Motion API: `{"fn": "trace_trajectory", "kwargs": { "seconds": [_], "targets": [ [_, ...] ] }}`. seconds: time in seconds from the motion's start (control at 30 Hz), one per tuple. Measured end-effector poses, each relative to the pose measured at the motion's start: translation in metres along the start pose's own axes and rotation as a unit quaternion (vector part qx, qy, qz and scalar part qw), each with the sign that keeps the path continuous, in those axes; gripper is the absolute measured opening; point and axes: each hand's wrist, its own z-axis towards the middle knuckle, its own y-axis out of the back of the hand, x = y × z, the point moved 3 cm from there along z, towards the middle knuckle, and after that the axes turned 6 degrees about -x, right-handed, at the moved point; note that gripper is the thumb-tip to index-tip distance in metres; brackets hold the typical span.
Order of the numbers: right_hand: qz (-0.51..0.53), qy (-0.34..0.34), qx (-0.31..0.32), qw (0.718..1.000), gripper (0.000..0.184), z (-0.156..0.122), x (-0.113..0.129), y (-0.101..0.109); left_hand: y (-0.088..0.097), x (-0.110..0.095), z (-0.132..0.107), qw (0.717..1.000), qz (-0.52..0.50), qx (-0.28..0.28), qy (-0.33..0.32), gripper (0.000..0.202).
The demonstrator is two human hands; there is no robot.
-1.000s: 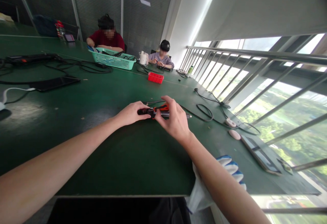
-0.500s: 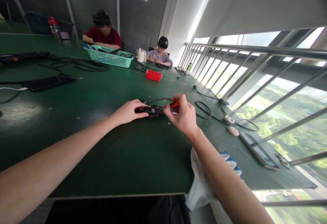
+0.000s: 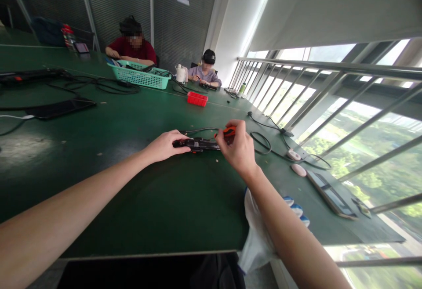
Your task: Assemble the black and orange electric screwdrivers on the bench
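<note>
A long, narrow black corded device [image 3: 202,144] with small orange-red details lies on the green table in front of me. My left hand [image 3: 169,145] grips its left end between thumb and fingers. Over its right end, my right hand [image 3: 238,145] is closed around an orange-and-black screwdriver [image 3: 228,131]. The screwdriver's handle shows above my thumb, tilted; its tip is too small to make out. Fingers of my right hand cover the device's far right end. Behind the device runs a thin dark cable [image 3: 201,129].
A white glove with blue fingertips [image 3: 257,232] hangs at the table edge under my right forearm. Further off are a red tray [image 3: 197,99] and a green basket [image 3: 141,77] of cables. A phone-like slab [image 3: 331,194] lies by the railing [image 3: 329,65]. Two people sit across the table.
My right hand has shifted slightly right with the screwdriver, uncovering more of the device's right part. My left hand keeps its hold on the left end.
</note>
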Motion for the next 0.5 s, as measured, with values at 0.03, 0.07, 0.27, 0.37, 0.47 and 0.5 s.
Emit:
{"fn": "trace_trajectory", "kwargs": {
  "seconds": [0.03, 0.07, 0.27, 0.37, 0.47, 0.5],
  "targets": [
    [0.007, -0.010, -0.010, 1.000, 0.022, 0.000, -0.002, 0.000, 0.000, 0.000, 0.000, 1.000, -0.001, 0.000, 0.000, 0.052],
    [0.013, -0.015, -0.013, 1.000, 0.023, -0.001, -0.003, -0.001, 0.000, 0.001, 0.000, 1.000, -0.001, 0.000, -0.001, 0.051],
    [0.013, 0.006, 0.008, 1.000, 0.022, -0.002, 0.003, -0.009, -0.002, 0.004, 0.000, 1.000, -0.004, -0.005, -0.010, 0.052],
    [0.012, 0.031, -0.004, 0.999, 0.030, -0.002, 0.008, -0.009, -0.004, 0.007, 0.001, 1.000, -0.004, -0.003, -0.011, 0.052],
    [-0.010, 0.029, -0.011, 0.999, 0.027, -0.002, 0.009, -0.007, -0.004, 0.007, 0.001, 1.000, -0.005, -0.006, -0.011, 0.050],
    [-0.012, 0.021, -0.015, 1.000, 0.023, -0.002, 0.009, -0.006, -0.003, 0.007, 0.000, 1.000, -0.006, -0.007, -0.011, 0.051]
  ]
}}
